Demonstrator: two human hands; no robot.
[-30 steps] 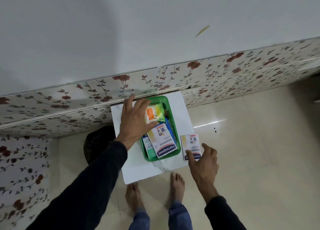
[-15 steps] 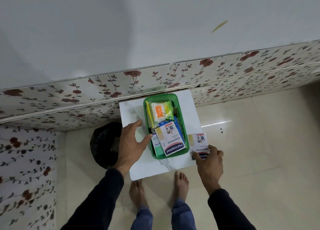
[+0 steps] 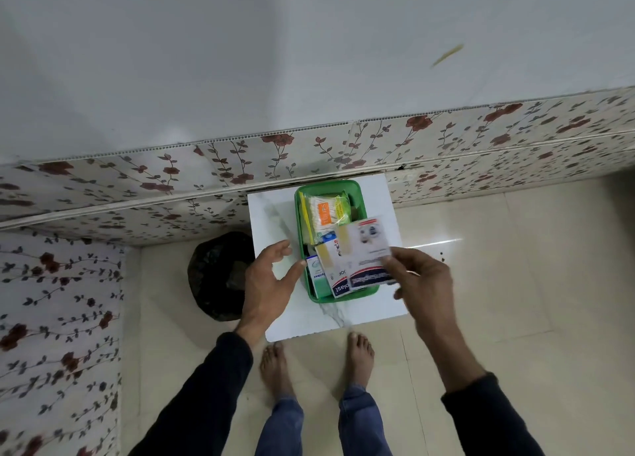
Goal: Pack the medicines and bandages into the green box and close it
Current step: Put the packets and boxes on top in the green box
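The open green box (image 3: pixel 357 194) stands on a small white marble table (image 3: pixel 271 215) against the wall. Inside lie a pack of cotton buds (image 3: pixel 326 213), a white and blue bandage box (image 3: pixel 335 270) and a small green-white medicine box (image 3: pixel 316 275). My right hand (image 3: pixel 422 280) holds a second white bandage box (image 3: pixel 366 253), blurred, in the air over the green box's near right part. My left hand (image 3: pixel 269 277) rests with spread fingers at the green box's left wall, thumb touching it. No lid is visible.
A black bag (image 3: pixel 220 273) sits on the floor left of the table. Floral wall panels (image 3: pixel 343 153) run behind it and along the left. My bare feet (image 3: pixel 359 356) stand on cream floor tiles just in front of the table.
My right hand picked the second bandage box up from the table's right edge and carried it over the green box. My left hand stayed beside the box's left wall.
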